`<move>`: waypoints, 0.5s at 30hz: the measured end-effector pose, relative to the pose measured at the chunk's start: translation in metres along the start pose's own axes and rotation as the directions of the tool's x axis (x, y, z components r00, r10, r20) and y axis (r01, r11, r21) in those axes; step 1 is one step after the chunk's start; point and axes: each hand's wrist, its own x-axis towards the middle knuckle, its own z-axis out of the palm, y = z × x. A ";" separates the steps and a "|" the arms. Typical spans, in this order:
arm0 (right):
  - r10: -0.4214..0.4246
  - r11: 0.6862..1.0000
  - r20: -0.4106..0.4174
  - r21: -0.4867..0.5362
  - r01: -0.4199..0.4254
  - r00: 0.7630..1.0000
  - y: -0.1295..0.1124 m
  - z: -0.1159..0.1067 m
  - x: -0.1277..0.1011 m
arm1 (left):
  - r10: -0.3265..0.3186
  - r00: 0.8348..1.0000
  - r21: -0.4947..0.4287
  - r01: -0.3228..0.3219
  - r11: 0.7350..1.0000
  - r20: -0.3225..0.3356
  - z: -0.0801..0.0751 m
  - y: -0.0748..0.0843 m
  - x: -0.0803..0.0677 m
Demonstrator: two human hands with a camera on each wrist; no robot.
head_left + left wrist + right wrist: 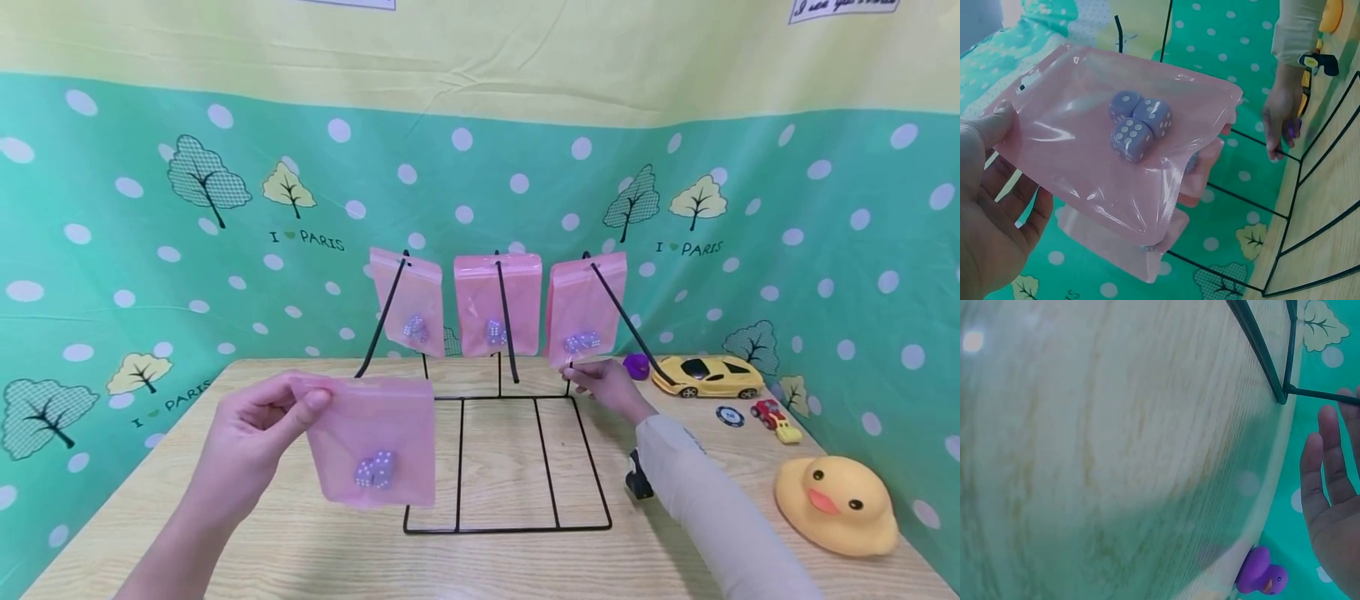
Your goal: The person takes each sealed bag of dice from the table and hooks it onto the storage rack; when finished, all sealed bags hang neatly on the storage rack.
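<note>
My left hand (251,429) pinches a pink zip bag (367,425) by its upper left corner, thumb on the front. Purple dice with white dots (377,471) show through the bag; three are visible in the left wrist view. Behind it stands a black wire display rack (508,529) with three prongs. Similar pink bags hang on the left prong (408,292), middle prong (474,292) and right prong (581,296). Below the right-hand bag, my right hand (613,389) holds the rack's back upright between thumb and finger; other fingers stretch out past the wire (1329,456).
On the right side of the wooden table (285,542) are a yellow toy car (708,377), a small purple duck (1262,572), a round chip (730,417), a red-and-yellow toy car (776,419) and a big yellow duck (836,507). A patterned green cloth (480,179) hangs behind.
</note>
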 end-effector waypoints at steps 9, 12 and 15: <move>-0.009 1.000 -0.005 0.013 0.009 1.000 0.000 0.001 0.000 | -0.066 0.995 0.028 0.068 0.997 -0.072 0.005 0.001 0.002; -0.017 1.000 -0.005 0.015 0.017 1.000 0.000 0.001 -0.001 | -0.075 0.995 0.031 0.077 0.997 -0.073 0.006 0.000 0.002; -0.017 1.000 -0.003 0.021 0.017 1.000 0.000 0.001 -0.001 | -0.085 0.994 0.035 0.088 0.996 -0.071 0.008 -0.001 0.004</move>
